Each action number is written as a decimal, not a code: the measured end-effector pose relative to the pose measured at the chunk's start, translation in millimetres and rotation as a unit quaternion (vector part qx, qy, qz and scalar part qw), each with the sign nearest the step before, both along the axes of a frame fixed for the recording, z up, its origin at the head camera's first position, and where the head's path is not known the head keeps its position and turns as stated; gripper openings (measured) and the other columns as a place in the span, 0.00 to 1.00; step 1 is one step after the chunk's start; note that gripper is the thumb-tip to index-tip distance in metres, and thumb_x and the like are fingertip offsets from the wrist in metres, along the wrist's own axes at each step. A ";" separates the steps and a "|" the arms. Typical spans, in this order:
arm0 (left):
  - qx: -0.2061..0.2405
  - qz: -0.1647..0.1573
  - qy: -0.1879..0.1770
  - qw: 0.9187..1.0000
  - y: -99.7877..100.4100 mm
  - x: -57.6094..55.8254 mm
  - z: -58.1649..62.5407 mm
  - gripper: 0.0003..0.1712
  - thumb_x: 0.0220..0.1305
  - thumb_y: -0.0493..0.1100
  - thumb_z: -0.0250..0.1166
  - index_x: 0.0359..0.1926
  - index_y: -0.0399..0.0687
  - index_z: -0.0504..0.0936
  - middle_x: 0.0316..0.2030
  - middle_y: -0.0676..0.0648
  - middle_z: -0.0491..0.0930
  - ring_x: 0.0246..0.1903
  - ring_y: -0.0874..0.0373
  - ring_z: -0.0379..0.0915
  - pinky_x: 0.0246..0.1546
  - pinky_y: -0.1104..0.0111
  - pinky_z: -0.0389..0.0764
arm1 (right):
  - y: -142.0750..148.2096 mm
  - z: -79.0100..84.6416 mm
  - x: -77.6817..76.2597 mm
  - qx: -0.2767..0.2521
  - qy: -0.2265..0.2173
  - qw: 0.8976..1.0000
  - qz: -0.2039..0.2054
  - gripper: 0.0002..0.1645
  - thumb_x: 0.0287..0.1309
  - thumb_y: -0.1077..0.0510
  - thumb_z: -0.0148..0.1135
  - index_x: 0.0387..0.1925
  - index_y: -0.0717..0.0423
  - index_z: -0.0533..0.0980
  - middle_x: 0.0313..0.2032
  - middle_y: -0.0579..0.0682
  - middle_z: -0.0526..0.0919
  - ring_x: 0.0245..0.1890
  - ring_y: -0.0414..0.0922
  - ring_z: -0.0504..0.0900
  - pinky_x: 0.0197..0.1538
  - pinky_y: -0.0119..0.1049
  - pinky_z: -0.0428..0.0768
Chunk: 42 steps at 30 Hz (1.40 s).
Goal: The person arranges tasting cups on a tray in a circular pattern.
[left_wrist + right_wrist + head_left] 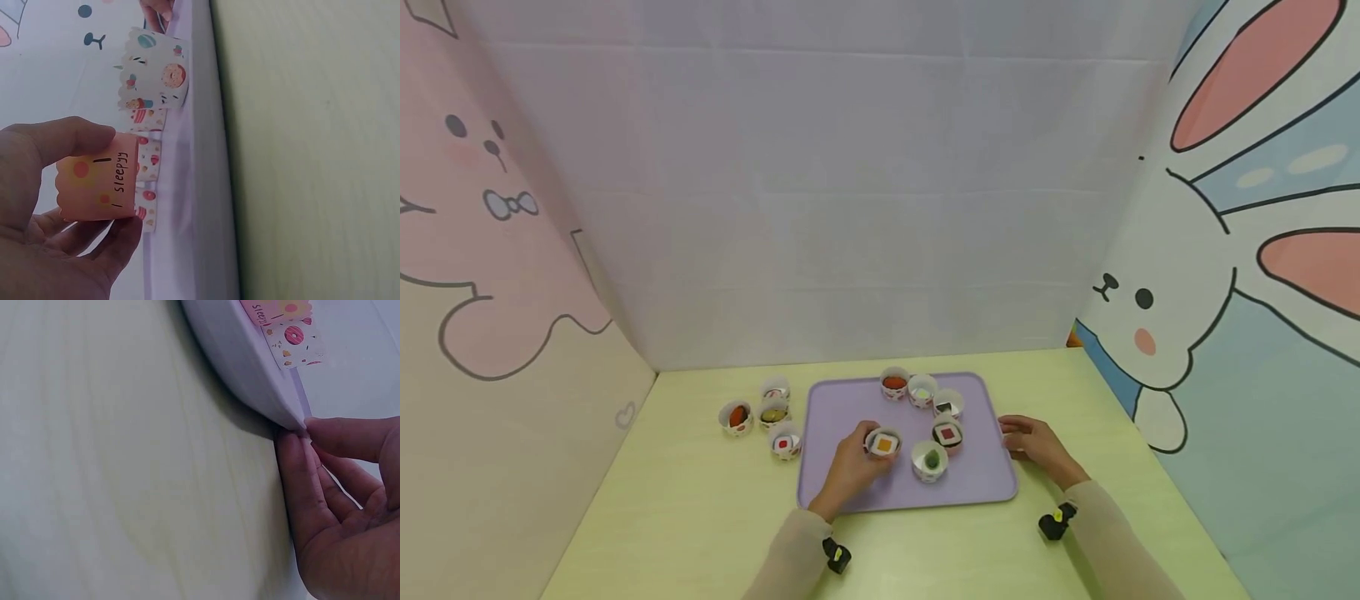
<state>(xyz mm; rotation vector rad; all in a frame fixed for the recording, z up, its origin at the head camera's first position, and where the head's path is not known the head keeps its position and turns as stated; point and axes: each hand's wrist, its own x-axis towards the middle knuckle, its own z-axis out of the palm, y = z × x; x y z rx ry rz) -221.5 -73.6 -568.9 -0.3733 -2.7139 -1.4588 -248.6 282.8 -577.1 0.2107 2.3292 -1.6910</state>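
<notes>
My left hand (852, 468) grips a pink paper baking cup (103, 178) printed "sleepyy", thumb on one side and fingers on the other. Inside that cup, in the head view, lies a white square piece with an orange centre (886, 444). It is held over the lilac tray (857, 400), left of a white cup with a green piece (930, 463). At the tray's right rim, my right hand (1037, 444) pinches the edge, with the thumb on top and fingers underneath in the right wrist view.
On the tray's right half, a cup with orange-red filling (894, 383), two whitish cups (922, 390) and a pink cup with a red-centred square (947, 435) curve in a line. Left of the tray, several filled cups (737, 418) stand on the pale yellow table (700, 517).
</notes>
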 end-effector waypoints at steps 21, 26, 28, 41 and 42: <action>-0.048 -0.004 -0.016 0.999 19.4 6.7 -12.8 0.34 0.50 0.43 0.77 0.58 0.39 0.75 0.51 0.40 0.81 0.50 0.48 0.78 0.51 0.54 0.79 | -2.0 0.1 -2.2 0.008 0.003 1.000 -0.003 0.30 0.60 0.66 0.57 0.65 0.65 0.69 0.59 0.64 0.76 0.44 0.42 0.82 0.43 0.35 0.83; -0.059 -0.015 -0.004 0.998 18.6 9.1 -12.9 0.31 0.48 0.43 0.77 0.53 0.40 0.76 0.46 0.43 0.82 0.45 0.52 0.77 0.46 0.60 0.78 | -2.1 -1.0 -1.8 0.007 0.001 1.000 -0.006 0.29 0.60 0.66 0.58 0.64 0.65 0.69 0.58 0.63 0.77 0.43 0.41 0.82 0.42 0.35 0.83; -0.061 -0.020 0.002 0.998 18.1 10.1 -13.5 0.30 0.47 0.43 0.78 0.51 0.41 0.77 0.44 0.44 0.82 0.42 0.54 0.77 0.43 0.62 0.77 | -1.8 -2.2 -1.9 0.010 0.000 1.000 -0.006 0.29 0.61 0.66 0.58 0.64 0.66 0.69 0.58 0.64 0.77 0.43 0.41 0.82 0.42 0.34 0.83; -0.059 -0.044 -0.025 0.997 17.2 17.4 -11.7 0.34 0.46 0.43 0.78 0.55 0.43 0.75 0.46 0.45 0.81 0.43 0.55 0.75 0.42 0.63 0.77 | -1.1 -2.2 -0.8 0.007 0.003 1.000 -0.009 0.30 0.60 0.66 0.59 0.65 0.66 0.69 0.58 0.64 0.76 0.44 0.41 0.81 0.43 0.34 0.83; -0.058 -0.046 -0.026 0.997 17.1 17.7 -11.6 0.35 0.47 0.43 0.78 0.57 0.42 0.74 0.48 0.44 0.81 0.44 0.55 0.75 0.44 0.62 0.77 | -1.4 -2.0 -0.8 0.005 0.002 1.000 -0.013 0.30 0.60 0.66 0.59 0.64 0.66 0.69 0.58 0.65 0.77 0.43 0.41 0.81 0.42 0.34 0.83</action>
